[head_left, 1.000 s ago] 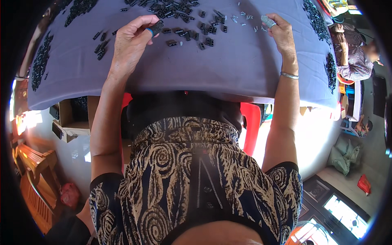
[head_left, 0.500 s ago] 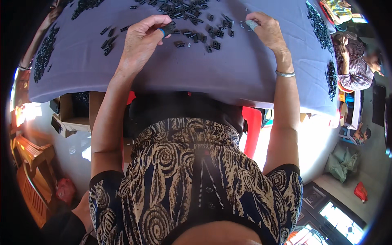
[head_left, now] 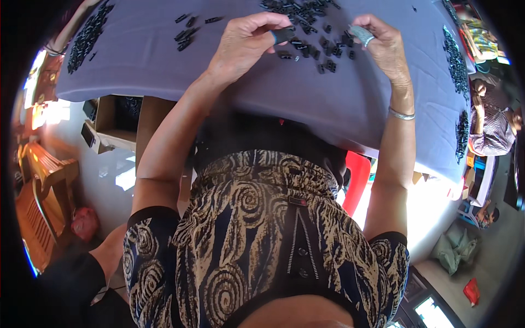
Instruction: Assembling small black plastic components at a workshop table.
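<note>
Over the cloth-covered table, my left hand [head_left: 246, 45] is pinched, with a dark cover [head_left: 283, 36] on its thumb. A small black piece [head_left: 291, 29] shows at its fingertips, partly hidden. My right hand [head_left: 385, 48] is also closed in a pinch, a grey-green wrap [head_left: 361, 35] around its thumb. What its fingertips hold, if anything, is too small to make out. Between and beyond the hands lie several loose black pieces [head_left: 330, 66], small and block-like. A tiny pale piece [head_left: 297, 58] rests just below my left fingertips.
More black pieces [head_left: 186, 41] lie left of my left hand. Heaps line the table's left [head_left: 87, 38] and right [head_left: 455, 60] edges. A cardboard box [head_left: 117, 136] stands below the left edge, a red chair [head_left: 358, 177] behind my right forearm. A person in a striped top [head_left: 489, 128] sits at right.
The view has shifted, so the table appears farther right. My hands have come a little closer together, and the right one is nearer the loose black pieces. Both stay pinched.
</note>
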Demonstrator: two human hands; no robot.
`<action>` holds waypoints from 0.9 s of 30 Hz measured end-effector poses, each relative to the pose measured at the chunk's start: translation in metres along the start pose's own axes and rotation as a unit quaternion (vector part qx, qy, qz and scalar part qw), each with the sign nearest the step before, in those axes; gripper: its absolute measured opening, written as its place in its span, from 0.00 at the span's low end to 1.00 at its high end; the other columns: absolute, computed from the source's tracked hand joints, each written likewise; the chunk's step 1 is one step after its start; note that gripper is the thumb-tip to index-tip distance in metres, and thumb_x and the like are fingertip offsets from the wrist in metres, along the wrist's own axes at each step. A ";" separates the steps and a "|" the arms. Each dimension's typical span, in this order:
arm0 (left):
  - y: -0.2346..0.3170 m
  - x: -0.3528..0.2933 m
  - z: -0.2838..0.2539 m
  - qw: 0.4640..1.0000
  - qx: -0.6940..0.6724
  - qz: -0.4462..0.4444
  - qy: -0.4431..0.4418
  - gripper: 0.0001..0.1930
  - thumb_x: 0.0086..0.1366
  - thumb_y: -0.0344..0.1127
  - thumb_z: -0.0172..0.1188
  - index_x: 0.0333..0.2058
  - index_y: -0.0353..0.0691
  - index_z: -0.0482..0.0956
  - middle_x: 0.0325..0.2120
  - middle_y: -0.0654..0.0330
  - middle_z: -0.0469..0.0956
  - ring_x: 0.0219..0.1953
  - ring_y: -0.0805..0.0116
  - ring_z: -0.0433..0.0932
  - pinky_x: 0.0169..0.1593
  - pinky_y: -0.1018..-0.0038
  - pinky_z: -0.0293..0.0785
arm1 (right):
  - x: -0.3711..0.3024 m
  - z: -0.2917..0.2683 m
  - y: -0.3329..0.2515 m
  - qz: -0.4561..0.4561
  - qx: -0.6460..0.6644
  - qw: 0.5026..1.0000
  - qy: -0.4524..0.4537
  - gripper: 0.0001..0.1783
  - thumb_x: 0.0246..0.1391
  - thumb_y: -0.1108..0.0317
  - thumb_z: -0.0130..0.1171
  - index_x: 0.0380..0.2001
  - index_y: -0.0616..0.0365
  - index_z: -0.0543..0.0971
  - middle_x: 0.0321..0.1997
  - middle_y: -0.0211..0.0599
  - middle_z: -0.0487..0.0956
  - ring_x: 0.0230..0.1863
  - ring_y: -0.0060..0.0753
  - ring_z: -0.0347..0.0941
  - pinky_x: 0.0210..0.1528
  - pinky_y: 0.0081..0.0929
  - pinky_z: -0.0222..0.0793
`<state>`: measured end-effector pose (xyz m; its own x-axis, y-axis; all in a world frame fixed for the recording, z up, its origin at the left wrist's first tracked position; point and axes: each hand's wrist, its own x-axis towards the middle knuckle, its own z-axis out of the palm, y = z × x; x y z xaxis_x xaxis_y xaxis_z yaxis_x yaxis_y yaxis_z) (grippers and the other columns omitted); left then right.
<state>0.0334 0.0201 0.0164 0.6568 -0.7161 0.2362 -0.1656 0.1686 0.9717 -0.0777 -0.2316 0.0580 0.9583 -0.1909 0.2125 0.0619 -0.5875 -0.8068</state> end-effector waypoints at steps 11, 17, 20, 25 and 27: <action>-0.001 -0.004 -0.004 1.000 0.013 0.011 -0.004 0.13 0.60 0.21 0.49 0.42 0.36 0.76 0.35 0.62 0.77 0.34 0.77 0.74 0.34 0.82 0.71 | 0.007 0.066 -0.046 -0.050 0.109 0.991 -0.065 0.05 0.51 0.78 0.55 0.33 0.60 0.75 0.29 0.23 0.74 0.29 0.12 0.67 0.31 0.12 0.65; 0.002 -0.005 -0.002 0.999 0.030 -0.019 -0.006 0.12 0.60 0.24 0.51 0.42 0.37 0.77 0.34 0.63 0.77 0.34 0.77 0.75 0.35 0.82 0.70 | 0.009 0.073 -0.044 -0.067 0.088 0.992 -0.067 0.06 0.51 0.78 0.56 0.34 0.61 0.76 0.29 0.22 0.74 0.29 0.11 0.66 0.32 0.12 0.64; 0.001 -0.005 -0.002 0.999 0.025 -0.024 -0.007 0.12 0.60 0.25 0.52 0.43 0.37 0.77 0.35 0.63 0.78 0.34 0.77 0.76 0.35 0.81 0.71 | 0.009 0.075 -0.053 -0.091 0.064 0.993 -0.045 0.02 0.51 0.76 0.56 0.30 0.60 0.75 0.25 0.23 0.73 0.26 0.13 0.66 0.28 0.14 0.63; 0.007 -0.002 -0.002 0.999 -0.019 0.014 0.022 0.14 0.55 0.18 0.48 0.38 0.34 0.75 0.30 0.66 0.74 0.28 0.79 0.70 0.31 0.82 0.70 | 0.010 0.073 -0.087 -0.117 -0.043 0.992 -0.014 0.04 0.46 0.80 0.54 0.29 0.62 0.74 0.22 0.35 0.72 0.24 0.22 0.68 0.28 0.22 0.65; 0.006 -0.001 -0.004 0.999 -0.016 0.029 0.017 0.15 0.56 0.17 0.46 0.41 0.34 0.75 0.31 0.69 0.73 0.29 0.82 0.69 0.32 0.83 0.70 | 0.011 0.076 -0.090 -0.137 -0.039 0.990 -0.001 0.04 0.47 0.80 0.54 0.29 0.62 0.74 0.23 0.36 0.72 0.25 0.22 0.69 0.28 0.22 0.65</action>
<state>0.0342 0.0245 0.0215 0.6719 -0.6809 0.2914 -0.1806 0.2310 0.9560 -0.0512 -0.1211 0.0911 0.9090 -0.0148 0.4166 0.2978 -0.6765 -0.6736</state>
